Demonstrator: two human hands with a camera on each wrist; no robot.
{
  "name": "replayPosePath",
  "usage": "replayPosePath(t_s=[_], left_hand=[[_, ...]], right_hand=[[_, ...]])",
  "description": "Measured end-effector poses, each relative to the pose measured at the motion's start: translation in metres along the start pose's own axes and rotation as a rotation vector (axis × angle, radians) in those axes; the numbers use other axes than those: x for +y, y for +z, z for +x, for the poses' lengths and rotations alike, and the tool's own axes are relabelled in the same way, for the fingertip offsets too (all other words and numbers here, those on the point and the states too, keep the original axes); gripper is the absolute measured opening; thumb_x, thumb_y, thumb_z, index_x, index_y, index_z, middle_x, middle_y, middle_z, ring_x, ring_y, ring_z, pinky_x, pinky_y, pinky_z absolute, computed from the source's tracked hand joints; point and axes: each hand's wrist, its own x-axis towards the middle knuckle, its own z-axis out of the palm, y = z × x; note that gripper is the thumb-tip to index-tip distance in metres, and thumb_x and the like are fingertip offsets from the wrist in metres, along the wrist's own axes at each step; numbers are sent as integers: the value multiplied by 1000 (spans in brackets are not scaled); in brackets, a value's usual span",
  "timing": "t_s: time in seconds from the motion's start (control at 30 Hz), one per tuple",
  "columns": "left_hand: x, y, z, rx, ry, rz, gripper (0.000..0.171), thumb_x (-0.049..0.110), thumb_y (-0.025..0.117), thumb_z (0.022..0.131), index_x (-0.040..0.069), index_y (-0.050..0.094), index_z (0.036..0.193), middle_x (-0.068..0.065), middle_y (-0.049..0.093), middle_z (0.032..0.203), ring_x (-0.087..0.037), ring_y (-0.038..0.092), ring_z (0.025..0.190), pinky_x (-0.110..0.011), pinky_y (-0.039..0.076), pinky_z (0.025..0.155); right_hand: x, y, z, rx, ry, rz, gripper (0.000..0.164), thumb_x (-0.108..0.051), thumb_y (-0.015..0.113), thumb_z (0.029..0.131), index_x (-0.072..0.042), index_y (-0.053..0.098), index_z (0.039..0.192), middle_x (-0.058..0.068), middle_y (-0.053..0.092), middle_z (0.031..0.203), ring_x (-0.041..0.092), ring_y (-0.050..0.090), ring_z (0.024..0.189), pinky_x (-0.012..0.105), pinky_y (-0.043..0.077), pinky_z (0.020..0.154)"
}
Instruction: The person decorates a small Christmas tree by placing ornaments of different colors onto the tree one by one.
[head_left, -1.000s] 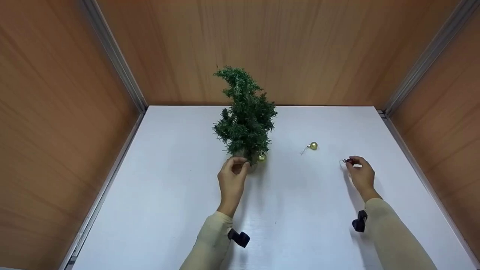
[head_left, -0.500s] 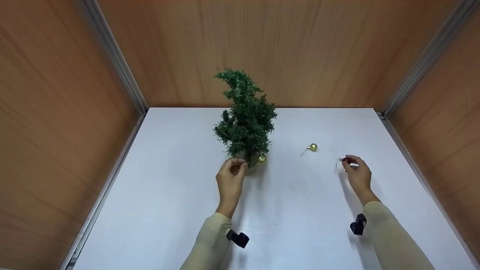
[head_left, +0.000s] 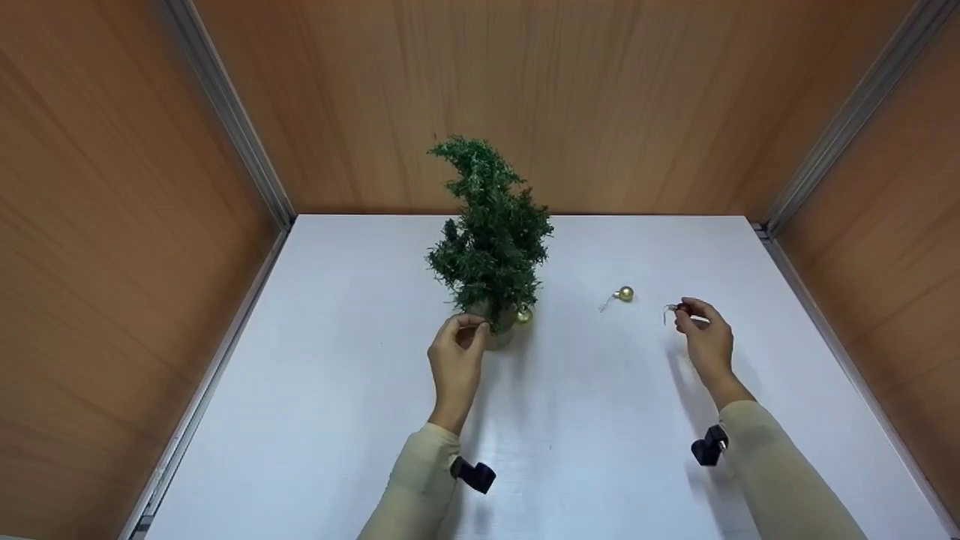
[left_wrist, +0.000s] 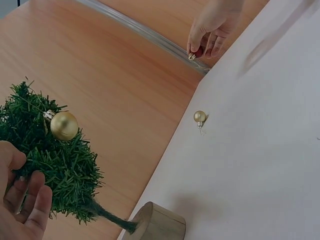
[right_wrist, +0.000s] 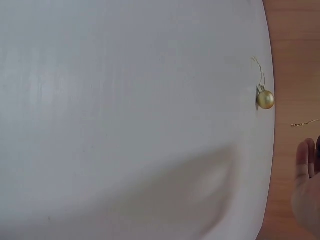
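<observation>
Tree, small and green, near the middle of the white table, top bent over toward the left. Set in a round wooden base, with a bare stem between greenery and wood, as seen from the left wrist. Hung low on the near right side with a gold ball, silver-coloured at the cap.

At the near lower edge of the greenery, pinched between thumb and fingers of the left hand: a branch tip, with the other fingers loosely bent beside it.

Well apart, to the right, held in the fingertips of the right hand: a red ball, mostly covered by the fingers, with a thin gold string hanging free past them. Raised above the table, with a shadow cast on the white surface below.

Lying on the table between tree and right hand, nearer the right hand: a second gold ball, with string stretched out toward the near left.

On both arms, pale sleeves and small black devices at the wrists. Around the table, wood-grain walls joined at the corners by grey metal strips.
</observation>
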Motion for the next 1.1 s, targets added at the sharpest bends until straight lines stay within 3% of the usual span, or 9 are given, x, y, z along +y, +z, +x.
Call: replayPosePath(t_s=[0.2,0.43,0.57,1.1], left_hand=[[0,0,3,4,-11,10,4,13,69,93,11,69,97,-1,66,98,-13,65,90,-28,55,78],[0,-1,5,0,-2,0,7,12,68,94,7,68,99,-2,66,99,-13,65,91,-29,54,78],[1,-2,6,-2,-9,-7,11,12,68,94,4,68,101,-2,65,99,-13,65,92,-28,54,79],[-2,-9,12,56,8,-14,4,10,68,93,11,68,97,-1,67,99,-14,65,89,-35,55,77]], right_hand=[[-8,4,-1,-16,7,98,36,-14,59,100,2,56,131,2,55,112,2,63,92,13,52,84],[-17,6,-2,-116,-14,240,39,-15,58,100,5,52,133,3,54,113,11,64,100,16,51,88],[-21,7,-2,-139,-38,257,41,-18,59,100,5,52,132,3,54,114,11,64,100,16,51,89],[-29,9,-4,-179,-41,251,43,-18,58,100,3,50,137,2,52,117,4,63,101,17,50,91]])
